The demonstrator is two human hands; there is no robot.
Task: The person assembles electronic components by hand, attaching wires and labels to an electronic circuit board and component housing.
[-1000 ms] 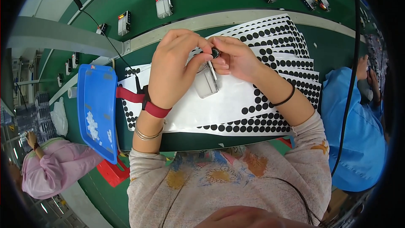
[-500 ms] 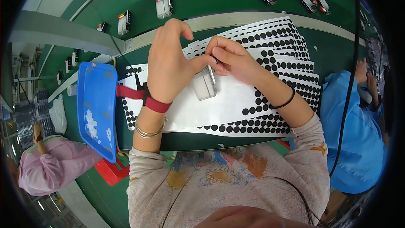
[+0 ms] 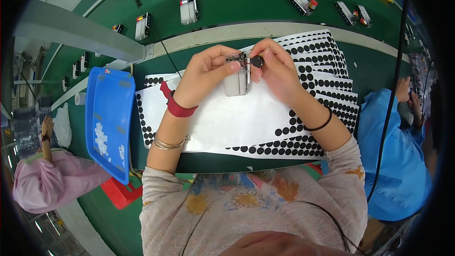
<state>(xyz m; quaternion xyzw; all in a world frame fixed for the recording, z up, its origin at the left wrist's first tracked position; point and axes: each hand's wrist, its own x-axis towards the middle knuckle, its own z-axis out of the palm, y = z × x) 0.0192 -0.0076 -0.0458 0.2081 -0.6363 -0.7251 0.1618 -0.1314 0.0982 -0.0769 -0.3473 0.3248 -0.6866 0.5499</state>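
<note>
My left hand (image 3: 201, 77) is closed on the upper end of a small clear plastic box (image 3: 235, 83) with a whitish inside. Dark parts show along the box's top, between my thumb and fingers. A round black disc (image 3: 257, 61) is pinched in the fingertips of my right hand (image 3: 280, 73), close beside the box's upper right corner. Whether the disc touches the box I cannot tell. Beneath both hands lie white sheets (image 3: 227, 123) bearing rows of black round dots, fanned out toward the right.
A blue tray (image 3: 128, 128) holding small white pieces stands at the left. Beyond a pale rail (image 3: 213, 32), several similar boxes (image 3: 189, 10) lie on a green surface. People in pink (image 3: 57, 180) and blue (image 3: 391, 156) sit on either side. A black cable (image 3: 389, 109) hangs at right.
My left hand has come down from above and taken hold of the box's top. The box has turned more upright and shifted slightly away from me. The disc now faces up in my right fingers.
</note>
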